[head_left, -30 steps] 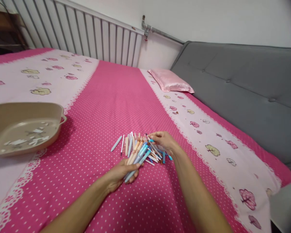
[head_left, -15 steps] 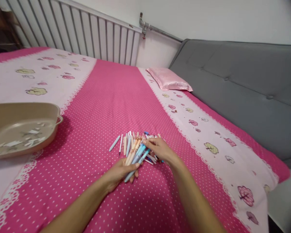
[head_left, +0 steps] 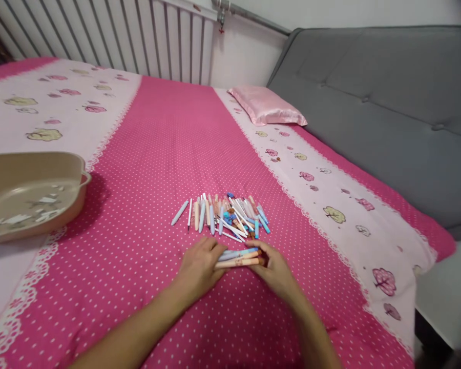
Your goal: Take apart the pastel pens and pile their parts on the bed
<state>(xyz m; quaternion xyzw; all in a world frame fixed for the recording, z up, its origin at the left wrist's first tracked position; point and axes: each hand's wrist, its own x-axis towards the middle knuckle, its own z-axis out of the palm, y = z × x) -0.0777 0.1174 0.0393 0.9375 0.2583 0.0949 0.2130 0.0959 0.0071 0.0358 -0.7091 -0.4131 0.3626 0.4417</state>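
My left hand and my right hand hold a small bundle of pens between them, lying sideways just above the pink dotted bedspread. Both hands are closed on the ends of the bundle, which has blue and peach-coloured barrels. Just beyond the hands lies a loose pile of pens in blue, white and peach, spread on the bedspread.
A beige plastic basin with white scraps in it sits at the left. A pink satin pillow lies at the far right of the bed, beside a grey padded headboard. A white radiator runs along the back wall.
Both hands pulled back from the pile toward me with a bundle of pens, now turned sideways and held at both ends. The camera tilted downward.
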